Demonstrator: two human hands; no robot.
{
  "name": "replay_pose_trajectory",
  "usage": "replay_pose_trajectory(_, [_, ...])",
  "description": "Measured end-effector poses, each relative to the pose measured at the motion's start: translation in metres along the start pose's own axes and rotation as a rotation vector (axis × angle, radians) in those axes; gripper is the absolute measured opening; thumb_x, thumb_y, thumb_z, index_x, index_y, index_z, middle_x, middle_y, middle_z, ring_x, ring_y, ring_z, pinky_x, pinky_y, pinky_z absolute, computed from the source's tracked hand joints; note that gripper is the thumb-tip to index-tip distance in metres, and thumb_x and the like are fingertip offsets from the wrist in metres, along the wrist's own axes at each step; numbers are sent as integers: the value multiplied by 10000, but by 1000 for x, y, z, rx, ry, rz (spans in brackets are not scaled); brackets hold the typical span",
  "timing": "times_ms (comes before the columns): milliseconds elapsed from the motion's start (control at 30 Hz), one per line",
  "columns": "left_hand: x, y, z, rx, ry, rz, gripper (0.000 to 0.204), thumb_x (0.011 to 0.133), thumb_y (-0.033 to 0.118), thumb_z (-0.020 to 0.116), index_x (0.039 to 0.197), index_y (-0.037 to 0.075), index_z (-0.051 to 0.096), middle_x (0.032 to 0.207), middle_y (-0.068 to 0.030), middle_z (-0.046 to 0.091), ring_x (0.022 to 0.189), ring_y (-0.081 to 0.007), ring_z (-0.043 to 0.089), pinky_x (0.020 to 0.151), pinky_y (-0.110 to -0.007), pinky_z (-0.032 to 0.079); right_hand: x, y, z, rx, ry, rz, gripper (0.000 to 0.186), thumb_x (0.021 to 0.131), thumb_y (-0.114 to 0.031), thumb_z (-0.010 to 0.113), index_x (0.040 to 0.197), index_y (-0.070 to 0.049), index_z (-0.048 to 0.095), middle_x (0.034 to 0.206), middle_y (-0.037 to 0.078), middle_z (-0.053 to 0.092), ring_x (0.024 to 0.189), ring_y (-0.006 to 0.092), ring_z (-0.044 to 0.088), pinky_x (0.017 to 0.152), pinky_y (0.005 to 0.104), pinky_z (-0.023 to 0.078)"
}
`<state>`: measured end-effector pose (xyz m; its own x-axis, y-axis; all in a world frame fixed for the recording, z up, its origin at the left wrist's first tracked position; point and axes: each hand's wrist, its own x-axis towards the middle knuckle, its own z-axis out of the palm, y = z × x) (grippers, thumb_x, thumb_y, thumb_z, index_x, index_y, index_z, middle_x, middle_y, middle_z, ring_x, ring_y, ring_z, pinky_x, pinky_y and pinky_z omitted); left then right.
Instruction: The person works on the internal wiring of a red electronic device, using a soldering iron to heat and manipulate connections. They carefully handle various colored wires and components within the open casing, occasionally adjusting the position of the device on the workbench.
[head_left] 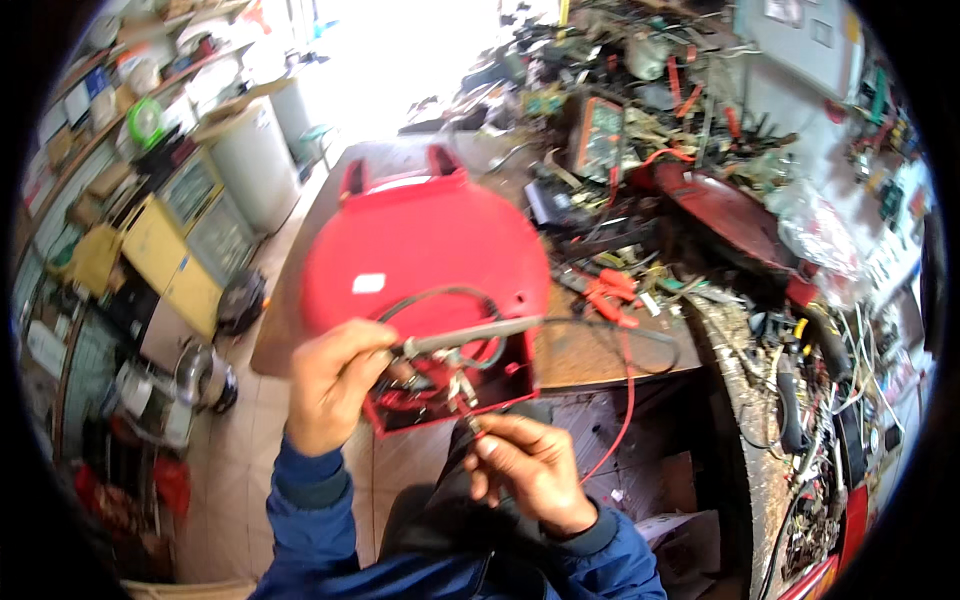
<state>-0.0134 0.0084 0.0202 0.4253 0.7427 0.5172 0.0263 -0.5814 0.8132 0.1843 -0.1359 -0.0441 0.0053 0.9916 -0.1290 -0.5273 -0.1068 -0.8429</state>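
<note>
A large red round plastic appliance (425, 255) rests on the wooden bench with its open compartment (510, 375) facing me, showing wires and small metal fittings. My left hand (335, 385) pinches the end of a flat grey metal strip (475, 335) across that compartment, with a dark cable looping above it. My right hand (525, 470) is closed on a small slim piece, apparently a probe tip or connector, touching the pale wire ends (460, 385) below the strip. A red lead (628, 395) runs down toward this hand; its exact end is hidden.
Red-handled pliers (610, 295), a multimeter (595, 140), a dark red oval panel (720, 215) and piled scrap crowd the bench (580, 365). Cabinets (170, 260), a white appliance (250, 160) and a steel pot (200, 380) line the left, along a tiled floor (250, 450).
</note>
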Motion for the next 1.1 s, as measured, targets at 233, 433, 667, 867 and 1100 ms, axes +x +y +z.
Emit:
replay_pose_trajectory(233, [-7, -6, -5, -220, 13, -35, 158, 1045, 1, 594, 1123, -108, 679, 1040, -137, 698, 877, -187, 737, 803, -302, 615, 0, -4, 3, -64, 29, -75, 267, 1035, -26, 618, 1283, 72, 641, 927, 199, 730, 631, 228, 715, 472, 276, 540])
replay_pose_trajectory(433, [-5, -9, -5, -242, 5, -1, 165, 1043, -8, 596, 1144, -112, 675, 1070, -141, 698, 876, -186, 743, 788, -284, 613, -1, -7, -1, -114, 2, -68, 283, 1052, -57, 618, 1304, 71, 630, 953, 155, 738, 660, 176, 707, 510, 264, 543])
replay_pose_trajectory(667, [-5, -10, -7, -280, 13, -50, 181, 1050, 8, 597, 1157, -120, 667, 1056, -127, 696, 887, -188, 759, 779, -273, 614, -2, -8, 2, -161, 24, -85, 280, 1051, -59, 616, 1295, 79, 632, 924, 165, 726, 660, 189, 709, 513, 265, 546])
replay_pose_trajectory(867, [-4, -9, -6, -273, 20, -75, 210, 1065, 85, 603, 1153, -93, 671, 992, -103, 718, 865, -165, 744, 790, -287, 615, -10, -21, 7, -240, 73, -111, 296, 1040, -47, 624, 1311, 71, 623, 935, 163, 749, 656, 176, 709, 520, 260, 537])
replay_pose_trajectory(1100, [-3, -8, -8, -336, 6, -97, 188, 1051, 31, 613, 1147, -119, 673, 1000, -104, 704, 886, -175, 760, 775, -261, 614, -7, -73, 21, -426, 53, -279, 391, 1009, -49, 670, 1366, 69, 563, 923, 167, 738, 654, 179, 701, 544, 267, 526])
